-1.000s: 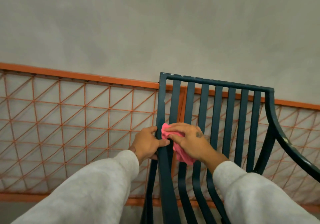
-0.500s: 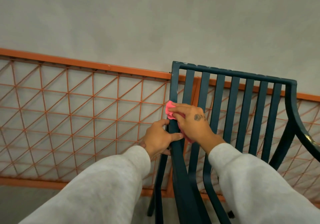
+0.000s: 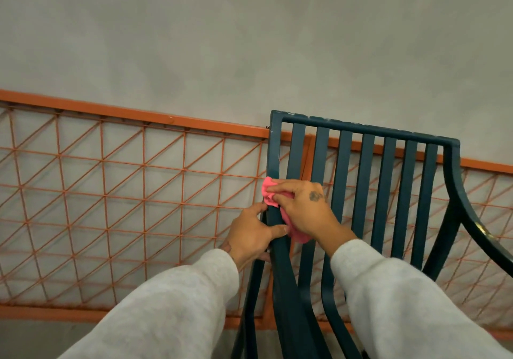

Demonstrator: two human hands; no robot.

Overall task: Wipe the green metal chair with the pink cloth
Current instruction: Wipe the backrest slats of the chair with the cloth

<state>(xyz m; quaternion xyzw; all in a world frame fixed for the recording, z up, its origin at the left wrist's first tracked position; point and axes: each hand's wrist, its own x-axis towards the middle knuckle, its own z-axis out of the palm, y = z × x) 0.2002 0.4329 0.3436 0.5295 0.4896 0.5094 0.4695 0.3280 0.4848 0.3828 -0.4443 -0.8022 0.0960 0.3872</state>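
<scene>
The dark green metal chair (image 3: 363, 133) stands in front of me, its slatted back upright and one curved armrest at the right. My left hand (image 3: 251, 233) grips the left upright of the chair back, thumb across its front. My right hand (image 3: 302, 206) presses the pink cloth (image 3: 268, 192) against that same upright, just above my left hand. Part of the cloth hangs below my right palm; most of it is hidden under the hand.
An orange metal lattice fence (image 3: 125, 181) runs behind the chair, with a grey plastered wall (image 3: 249, 39) beyond it. The chair's right armrest (image 3: 488, 233) curves out toward me. The chair's seat and legs are out of view.
My right hand and the pink cloth have slid up and leftward, from the slats onto the left upright. My left hand keeps its grip on the upright.
</scene>
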